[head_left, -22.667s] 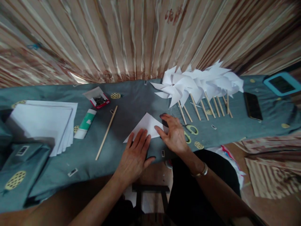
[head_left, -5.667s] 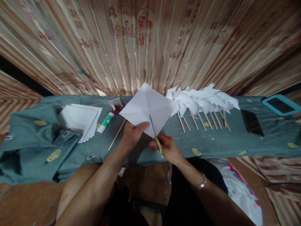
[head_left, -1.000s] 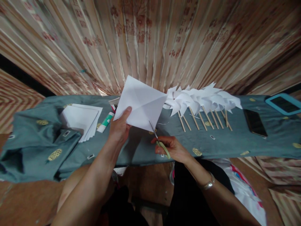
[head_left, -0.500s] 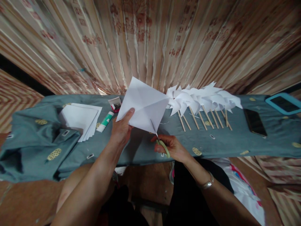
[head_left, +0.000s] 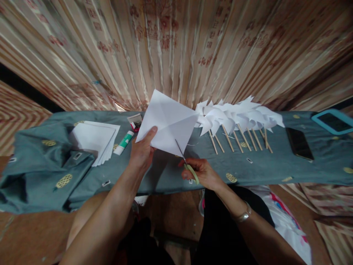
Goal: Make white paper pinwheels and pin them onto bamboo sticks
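My left hand (head_left: 144, 149) pinches a square sheet of white paper (head_left: 165, 119) near its left corner, thumb on top. Faint crease lines cross the sheet, which is held up above the cloth-covered table. In my right hand (head_left: 200, 171) is a pair of scissors (head_left: 191, 173) with light green handles, fingers closed about them. A blade lies over the paper at its lower corner, pointing up and left toward the middle. Whether the other blade is beneath the sheet is hidden.
Several white paper pinwheels (head_left: 234, 114) on wooden sticks lie to the right, then a dark phone (head_left: 299, 142) and a blue-framed device (head_left: 333, 121). On the left are stacked paper sheets (head_left: 92, 138), a glue stick (head_left: 124, 142) and a small open box (head_left: 135, 120). A curtain (head_left: 171, 55) hangs behind.
The scissors have shifted very slightly, with the blade tip a little farther left over the paper. Both hands keep their grips, and the paper has barely moved.
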Action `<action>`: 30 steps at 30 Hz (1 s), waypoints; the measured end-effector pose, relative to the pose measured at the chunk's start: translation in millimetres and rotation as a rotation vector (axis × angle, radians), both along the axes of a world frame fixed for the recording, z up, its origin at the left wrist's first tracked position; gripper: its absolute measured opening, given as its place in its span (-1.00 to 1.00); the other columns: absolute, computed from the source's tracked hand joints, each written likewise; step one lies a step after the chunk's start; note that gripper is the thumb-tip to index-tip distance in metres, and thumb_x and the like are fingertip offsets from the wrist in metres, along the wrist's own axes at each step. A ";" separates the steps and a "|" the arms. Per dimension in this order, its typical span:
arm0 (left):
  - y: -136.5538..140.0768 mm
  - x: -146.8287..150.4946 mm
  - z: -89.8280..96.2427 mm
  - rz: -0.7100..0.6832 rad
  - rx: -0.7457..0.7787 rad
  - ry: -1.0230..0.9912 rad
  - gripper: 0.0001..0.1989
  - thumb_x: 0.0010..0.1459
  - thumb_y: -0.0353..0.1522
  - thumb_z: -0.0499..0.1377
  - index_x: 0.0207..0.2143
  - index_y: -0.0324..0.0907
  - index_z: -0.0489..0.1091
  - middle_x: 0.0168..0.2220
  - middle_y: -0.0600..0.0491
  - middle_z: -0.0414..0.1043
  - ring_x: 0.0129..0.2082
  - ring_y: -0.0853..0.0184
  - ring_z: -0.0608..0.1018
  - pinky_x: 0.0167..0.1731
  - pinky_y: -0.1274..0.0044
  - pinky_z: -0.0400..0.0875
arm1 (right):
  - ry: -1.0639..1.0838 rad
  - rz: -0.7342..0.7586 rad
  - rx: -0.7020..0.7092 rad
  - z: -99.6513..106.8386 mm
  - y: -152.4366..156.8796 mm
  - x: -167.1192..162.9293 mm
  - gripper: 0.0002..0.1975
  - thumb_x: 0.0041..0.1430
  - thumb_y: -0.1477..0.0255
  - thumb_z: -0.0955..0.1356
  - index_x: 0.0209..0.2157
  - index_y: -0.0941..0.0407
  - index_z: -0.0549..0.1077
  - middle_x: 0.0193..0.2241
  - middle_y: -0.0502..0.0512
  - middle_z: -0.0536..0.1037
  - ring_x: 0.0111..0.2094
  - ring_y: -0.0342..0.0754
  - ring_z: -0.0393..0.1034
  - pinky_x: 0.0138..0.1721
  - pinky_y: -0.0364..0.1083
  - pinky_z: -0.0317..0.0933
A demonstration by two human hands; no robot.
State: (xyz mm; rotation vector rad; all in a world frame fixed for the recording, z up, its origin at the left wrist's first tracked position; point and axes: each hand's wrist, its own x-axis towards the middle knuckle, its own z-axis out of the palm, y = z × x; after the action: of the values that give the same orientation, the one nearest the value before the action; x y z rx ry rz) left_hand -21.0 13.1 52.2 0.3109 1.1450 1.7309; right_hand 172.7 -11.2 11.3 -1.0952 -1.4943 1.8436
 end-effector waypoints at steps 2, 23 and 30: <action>-0.4 0.8 -0.2 -0.003 -0.008 -0.002 -0.90 0.02 -0.51 0.32 -0.36 -0.19 0.53 -0.35 0.01 0.63 -0.16 0.23 0.66 -0.17 0.49 0.59 | -0.007 -0.008 -0.006 0.3 0.1 0.1 -0.60 -0.20 0.20 0.58 -0.34 0.11 0.54 -0.59 -0.06 0.50 -0.57 -0.17 0.31 -0.51 -0.16 0.22; -4.0 5.2 -3.3 -0.061 -0.053 0.005 -0.73 -0.17 -0.44 0.44 -0.33 -0.23 0.55 -0.35 0.00 0.63 -0.30 0.25 0.65 -0.34 0.54 0.57 | -0.055 -0.039 -0.024 2.3 1.3 -0.8 -0.51 -0.29 0.17 0.60 -0.31 0.16 0.58 -0.56 -0.04 0.51 -0.54 -0.18 0.31 -0.49 -0.17 0.22; -3.7 4.4 -5.0 -0.062 -0.037 0.008 -0.77 -0.18 -0.43 0.44 -0.38 -0.21 0.55 -0.36 0.02 0.63 -0.37 0.28 0.63 -0.37 0.52 0.55 | -0.058 -0.054 -0.037 0.6 0.9 -1.0 -0.50 -0.32 0.15 0.60 -0.34 0.17 0.57 -0.59 -0.05 0.49 -0.57 -0.19 0.29 -0.51 -0.17 0.21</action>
State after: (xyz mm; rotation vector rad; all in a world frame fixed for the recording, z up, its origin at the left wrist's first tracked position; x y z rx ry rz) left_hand -16.6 9.4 47.2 0.3279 1.1606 1.6543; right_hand 171.7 -10.2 11.8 -1.2047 -1.4540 1.8241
